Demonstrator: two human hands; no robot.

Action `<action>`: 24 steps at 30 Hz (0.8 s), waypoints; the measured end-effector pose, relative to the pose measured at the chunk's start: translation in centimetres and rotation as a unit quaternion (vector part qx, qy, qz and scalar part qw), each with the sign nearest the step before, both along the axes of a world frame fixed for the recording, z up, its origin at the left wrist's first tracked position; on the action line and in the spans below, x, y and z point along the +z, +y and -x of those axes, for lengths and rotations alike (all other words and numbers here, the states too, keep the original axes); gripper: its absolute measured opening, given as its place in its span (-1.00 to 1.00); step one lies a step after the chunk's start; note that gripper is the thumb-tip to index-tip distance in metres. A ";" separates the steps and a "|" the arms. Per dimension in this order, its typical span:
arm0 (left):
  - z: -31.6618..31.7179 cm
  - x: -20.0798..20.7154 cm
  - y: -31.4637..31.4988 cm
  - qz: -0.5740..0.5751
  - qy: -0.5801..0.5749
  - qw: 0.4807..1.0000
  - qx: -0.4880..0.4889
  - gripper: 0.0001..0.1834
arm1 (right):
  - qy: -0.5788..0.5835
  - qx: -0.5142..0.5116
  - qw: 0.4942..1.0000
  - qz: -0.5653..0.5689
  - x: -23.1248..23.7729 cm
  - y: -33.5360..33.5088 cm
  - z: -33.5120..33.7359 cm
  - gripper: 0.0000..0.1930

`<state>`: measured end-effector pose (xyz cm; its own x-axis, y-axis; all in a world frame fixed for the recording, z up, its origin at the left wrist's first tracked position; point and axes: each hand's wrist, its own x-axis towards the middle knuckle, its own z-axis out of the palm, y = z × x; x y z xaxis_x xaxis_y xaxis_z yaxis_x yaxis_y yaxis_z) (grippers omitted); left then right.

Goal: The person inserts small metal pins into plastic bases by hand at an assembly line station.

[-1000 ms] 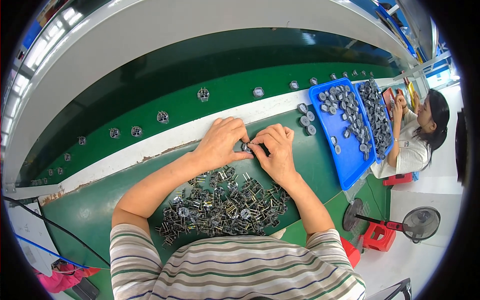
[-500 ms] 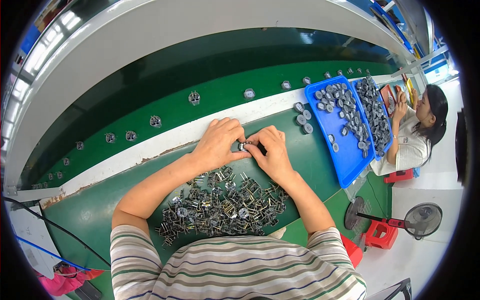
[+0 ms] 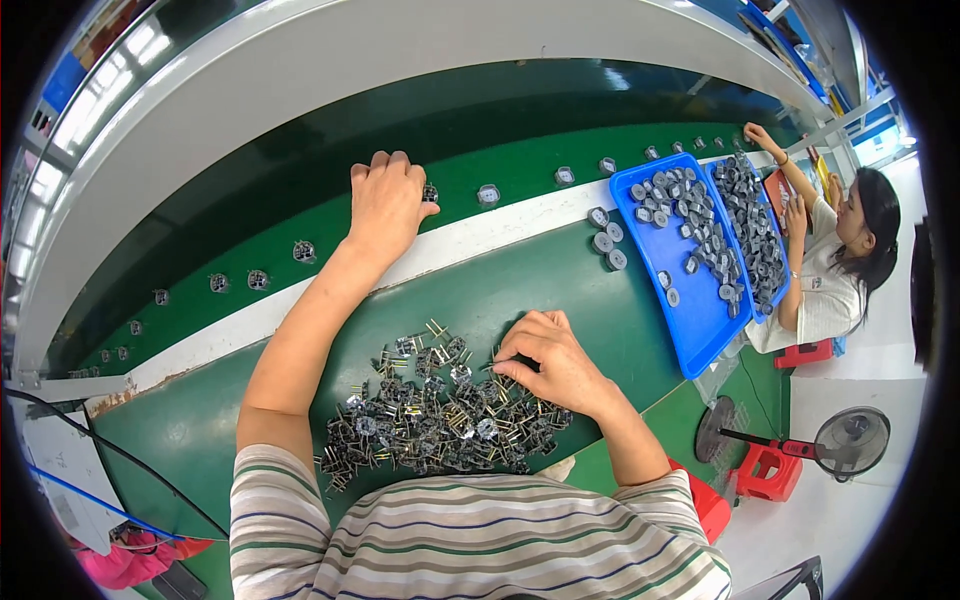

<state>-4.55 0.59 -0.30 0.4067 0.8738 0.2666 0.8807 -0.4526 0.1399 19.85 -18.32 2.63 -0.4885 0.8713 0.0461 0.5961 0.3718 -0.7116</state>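
Over the green belt [image 3: 460,207], my left hand [image 3: 385,210] reaches out with the thumb and forefinger around a small dark round part [image 3: 430,193]. Its other fingers curl down, their tips hidden. My right hand [image 3: 552,362] pinches at the upper right edge of a pile of dark parts with brass-coloured pins [image 3: 440,420]. A small dark piece shows at its fingertips, mostly covered by them. The pile lies on the green table [image 3: 400,317] close to my body.
More parts, such as one round part [image 3: 304,251], stand spaced along the belt. A white ledge [image 3: 240,318] divides belt from table. At right, loose grey round pieces [image 3: 603,242] lie beside a blue tray [image 3: 690,335]. Beyond, a co-worker [image 3: 830,250] reaches to the belt.
My hands have parted from the small part they held together. The left has moved up over the belt; the right has come down to the pile. Belt parts have shifted slightly left.
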 end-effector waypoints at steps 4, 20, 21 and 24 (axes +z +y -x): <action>-2.0 0.2 -0.6 -0.095 -0.099 0.989 -0.057 -0.52 | 0.115 -0.094 0.989 0.010 -0.1 1.0 -0.6 -0.92; -3.1 1.2 -4.8 0.143 -0.155 0.954 -0.215 -0.78 | -0.067 -0.190 0.933 -0.298 -2.3 3.2 -2.9 -0.89; -3.1 0.6 -5.5 0.144 -0.158 0.953 -0.215 -0.78 | -0.070 -0.190 0.933 -0.297 -2.5 3.1 -2.9 -0.89; -3.1 0.2 -6.9 0.205 -0.171 0.937 -0.227 -0.74 | 0.022 -0.239 0.959 -0.154 -3.4 3.2 -3.3 -0.79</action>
<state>-1.42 -6.32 -0.06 0.7130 0.6893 0.1286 0.4827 -0.6155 0.6230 23.15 -15.15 -0.78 -0.0294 0.9369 0.3484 0.7222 0.2608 -0.6406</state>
